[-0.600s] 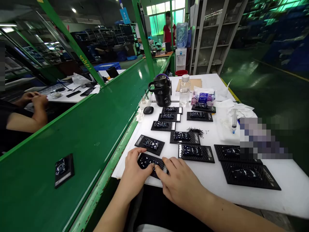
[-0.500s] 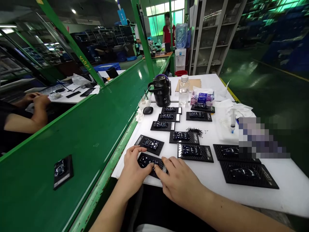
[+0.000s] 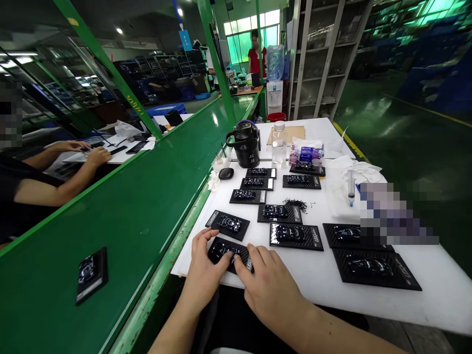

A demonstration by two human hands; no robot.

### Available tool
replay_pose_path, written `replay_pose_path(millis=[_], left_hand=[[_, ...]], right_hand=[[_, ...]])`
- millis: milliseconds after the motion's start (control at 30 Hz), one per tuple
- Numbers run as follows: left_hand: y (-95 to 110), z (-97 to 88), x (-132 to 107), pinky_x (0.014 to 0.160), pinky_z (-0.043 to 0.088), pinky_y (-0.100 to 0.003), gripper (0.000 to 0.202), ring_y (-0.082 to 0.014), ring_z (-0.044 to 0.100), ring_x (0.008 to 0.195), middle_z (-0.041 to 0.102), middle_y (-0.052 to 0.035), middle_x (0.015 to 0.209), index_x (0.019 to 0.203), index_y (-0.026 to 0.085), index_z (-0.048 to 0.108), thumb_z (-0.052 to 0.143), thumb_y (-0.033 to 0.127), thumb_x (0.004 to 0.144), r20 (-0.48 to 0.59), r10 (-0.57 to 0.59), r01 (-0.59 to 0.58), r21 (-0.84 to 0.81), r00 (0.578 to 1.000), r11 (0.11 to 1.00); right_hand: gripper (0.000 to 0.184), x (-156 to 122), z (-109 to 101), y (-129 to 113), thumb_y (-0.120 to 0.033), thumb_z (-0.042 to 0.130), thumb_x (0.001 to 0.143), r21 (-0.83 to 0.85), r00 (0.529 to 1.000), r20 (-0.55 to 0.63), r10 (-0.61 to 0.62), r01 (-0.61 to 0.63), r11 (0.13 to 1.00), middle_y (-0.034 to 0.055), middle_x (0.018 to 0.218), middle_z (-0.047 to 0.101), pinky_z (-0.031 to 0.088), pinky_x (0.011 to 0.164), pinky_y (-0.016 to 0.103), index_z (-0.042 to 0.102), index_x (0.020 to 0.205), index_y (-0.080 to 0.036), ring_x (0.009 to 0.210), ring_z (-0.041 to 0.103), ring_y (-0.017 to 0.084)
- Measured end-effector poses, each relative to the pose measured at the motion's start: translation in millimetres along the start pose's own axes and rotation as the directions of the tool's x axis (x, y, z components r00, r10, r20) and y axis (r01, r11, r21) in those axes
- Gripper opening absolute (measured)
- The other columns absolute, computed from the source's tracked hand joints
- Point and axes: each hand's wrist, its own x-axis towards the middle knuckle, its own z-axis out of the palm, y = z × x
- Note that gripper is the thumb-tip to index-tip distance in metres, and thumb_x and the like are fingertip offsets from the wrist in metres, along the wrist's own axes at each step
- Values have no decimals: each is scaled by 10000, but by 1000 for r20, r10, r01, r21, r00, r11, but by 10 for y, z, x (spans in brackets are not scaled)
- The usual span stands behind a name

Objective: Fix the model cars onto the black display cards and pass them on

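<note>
Near the table's front edge lies a dark toy car (image 3: 220, 250) on a black, carbon-patterned base, flat on the white tabletop. My left hand (image 3: 203, 270) curls round its left end, fingers at the far edge and thumb pressed on the car. From the right, my right hand (image 3: 271, 282) closes over the other end, its thumb beside the left one and its fingers along the base. Part of the car is hidden under both thumbs. Just beyond sits another toy car (image 3: 229, 223) on its base, angled. To the right of it is one more based toy car (image 3: 289, 233).
Several more cars on bases stand about the white table (image 3: 368, 307). A black jug (image 3: 246, 147), a clear bottle (image 3: 279, 145), black strands (image 3: 295, 203) and a syringe (image 3: 351, 189) lie farther back. On the green conveyor (image 3: 132, 221) rests a car (image 3: 90, 273). A co-worker's arms (image 3: 66, 182) are beyond.
My hands stay on the same toy car, thumbs still on top, with only slight shifts. The view has moved a little. At left, the co-worker's hands have moved right.
</note>
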Motion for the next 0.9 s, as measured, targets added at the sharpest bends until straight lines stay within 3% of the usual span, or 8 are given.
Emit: replay_pose_path(millis=[233, 367, 533, 633, 767, 900], left_hand=[[41, 3, 31, 1207, 245, -546, 464, -276, 369, 1358, 407, -89, 1344, 1183, 227, 532, 650, 329, 746, 6, -17, 17, 2, 1000, 1000], [46, -51, 84, 1173, 310, -544, 504, -284, 440, 1279, 438, -88, 1276, 1169, 217, 538, 686, 329, 701, 55, -33, 32, 17, 998, 999], [121, -82, 105, 1133, 355, -545, 464, -283, 478, 1221, 457, -77, 1236, 1132, 222, 543, 679, 278, 692, 91, -20, 17, 32, 996, 999], [126, -108, 45, 1152, 333, -547, 511, -288, 427, 1302, 420, -89, 1322, 1199, 238, 507, 681, 263, 719, 104, 27, -30, 25, 994, 999], [63, -222, -89, 1136, 377, -510, 548, -275, 320, 1415, 269, -111, 1501, 1329, 265, 409, 629, 282, 827, 96, 108, -109, 2, 989, 994], [58, -322, -148, 1149, 377, -502, 571, -288, 338, 1417, 296, -119, 1518, 1335, 258, 448, 660, 233, 805, 141, 151, -150, -12, 979, 989]], right_hand=[[492, -68, 31, 47, -232, 544, 924, 71, 999, -40, 5, -2, 998, 152, 1386, 540, 449, 951, 435, 498, 1414, -234, 1153, 527, 297], [467, -111, 67, 39, -254, 530, 952, 98, 996, -78, 43, -35, 995, 127, 1419, 530, 409, 1036, 434, 505, 1418, -247, 1213, 499, 283], [512, -87, 98, 30, -218, 561, 915, 111, 994, -91, 58, -48, 993, 111, 1395, 551, 426, 1023, 448, 508, 1421, -277, 1177, 516, 284], [526, -62, 120, 19, -182, 585, 871, 94, 993, -104, 49, -39, 995, 116, 1342, 588, 457, 972, 451, 545, 1388, -270, 1122, 544, 288], [520, -55, 155, -10, -164, 630, 811, 5, 992, -130, -2, 2, 1000, 181, 1317, 602, 480, 913, 478, 604, 1327, -209, 1105, 561, 330], [524, -70, 162, -16, -133, 622, 806, -26, 993, -113, -32, 29, 999, 198, 1293, 610, 489, 878, 481, 605, 1327, -190, 1078, 573, 333]])
